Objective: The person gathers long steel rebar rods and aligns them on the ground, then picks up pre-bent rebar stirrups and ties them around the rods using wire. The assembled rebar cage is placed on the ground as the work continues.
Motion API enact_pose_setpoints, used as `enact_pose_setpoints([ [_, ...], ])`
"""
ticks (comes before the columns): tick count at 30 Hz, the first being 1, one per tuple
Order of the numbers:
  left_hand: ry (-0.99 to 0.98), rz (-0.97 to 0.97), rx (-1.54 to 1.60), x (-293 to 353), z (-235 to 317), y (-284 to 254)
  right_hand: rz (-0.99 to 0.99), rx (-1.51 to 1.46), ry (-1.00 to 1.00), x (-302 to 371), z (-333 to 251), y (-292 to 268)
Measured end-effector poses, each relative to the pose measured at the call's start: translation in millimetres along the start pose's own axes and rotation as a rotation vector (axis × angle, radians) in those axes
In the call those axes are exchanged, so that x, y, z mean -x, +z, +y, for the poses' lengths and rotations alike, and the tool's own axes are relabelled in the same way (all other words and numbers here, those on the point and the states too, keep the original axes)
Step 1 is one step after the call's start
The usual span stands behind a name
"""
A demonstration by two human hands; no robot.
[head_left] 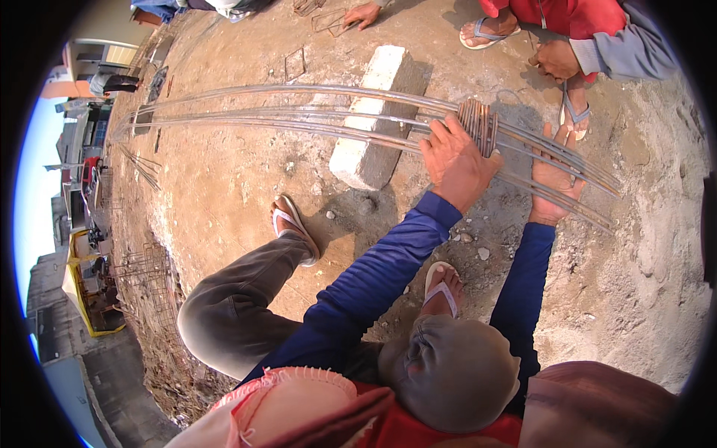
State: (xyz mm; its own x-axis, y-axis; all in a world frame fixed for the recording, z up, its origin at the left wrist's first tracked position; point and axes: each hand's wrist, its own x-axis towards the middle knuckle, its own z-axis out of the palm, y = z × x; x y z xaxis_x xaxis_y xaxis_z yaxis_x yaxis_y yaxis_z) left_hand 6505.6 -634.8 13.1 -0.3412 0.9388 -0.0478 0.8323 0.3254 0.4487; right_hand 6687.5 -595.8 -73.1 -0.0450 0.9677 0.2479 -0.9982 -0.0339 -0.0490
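Observation:
Several long steel bars (246, 118) lie side by side across a pale concrete block (377, 112) on bare ground. A packed stack of rusty wire stirrups (479, 125) is threaded over the bars at the right. My left hand (457, 160) rests on the bars right beside the stirrups, fingers curled on a bar. My right hand (556, 178) lies flat on the bars just right of the stack, fingers spread. Both sleeves are dark blue.
A person in a red top and grey sleeve (624, 45) squats at the far right, hand (556, 60) near the bars. Another person's hand (364, 13) touches loose stirrups (328, 21) at the top. Finished rebar cages (146, 276) lie at the left. My sandalled feet (295, 228) stand on the dirt.

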Motion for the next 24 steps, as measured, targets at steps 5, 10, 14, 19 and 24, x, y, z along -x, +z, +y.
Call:
enact_pose_setpoints([
  [5,-0.087,-0.104,-0.137,-4,14,-11,-0.125,-0.121,0.074,-3,2,2],
  [10,-0.076,-0.158,-0.209,-8,15,-4,-0.062,-0.121,0.062,-4,-3,-3],
  [14,-0.049,-0.04,-0.138,-8,8,8,-0.121,-0.11,0.084,-3,-4,-3],
  [19,-0.033,-0.054,-0.043,-10,3,5,-0.174,-0.117,0.073,-3,-1,0],
  [24,-0.067,-0.074,-0.012,-17,-4,-7,-0.119,-0.212,0.064,-5,-5,4],
])
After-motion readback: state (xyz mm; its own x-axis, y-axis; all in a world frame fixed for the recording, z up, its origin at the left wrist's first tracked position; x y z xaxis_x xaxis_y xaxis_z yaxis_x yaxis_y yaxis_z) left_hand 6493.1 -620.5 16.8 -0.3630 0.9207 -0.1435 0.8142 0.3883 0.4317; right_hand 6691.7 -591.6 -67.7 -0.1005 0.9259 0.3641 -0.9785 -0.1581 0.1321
